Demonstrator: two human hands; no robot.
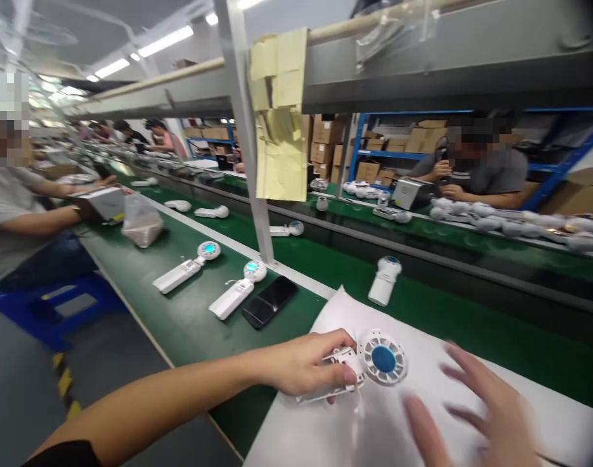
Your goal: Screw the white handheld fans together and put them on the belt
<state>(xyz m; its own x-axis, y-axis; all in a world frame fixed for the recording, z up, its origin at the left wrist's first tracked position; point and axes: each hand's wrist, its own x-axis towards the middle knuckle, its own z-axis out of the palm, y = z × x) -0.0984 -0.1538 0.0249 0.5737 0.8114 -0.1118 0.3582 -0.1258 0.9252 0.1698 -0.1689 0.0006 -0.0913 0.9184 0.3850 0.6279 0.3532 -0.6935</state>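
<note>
My left hand [308, 366] grips the handle of a white handheld fan [383, 358] with a round slotted head and blue centre. The casing looks opened, and a thin wire hangs from it over a white sheet [452, 389]. To the right of the fan head, my right hand [481, 408] is blurred, its fingers spread and holding nothing. Left of the sheet lie a black phone [269, 302] and two white fans, one near the phone [238, 290] and one farther left [186, 267], both with lit cyan centres.
Another white fan [384, 281] lies on the green surface beyond the sheet. A metal post [250, 130] with yellow papers [281, 117] rises ahead. A plastic bag [141, 220] sits near a person at left. Across the line, another person works beside several white fans [514, 217].
</note>
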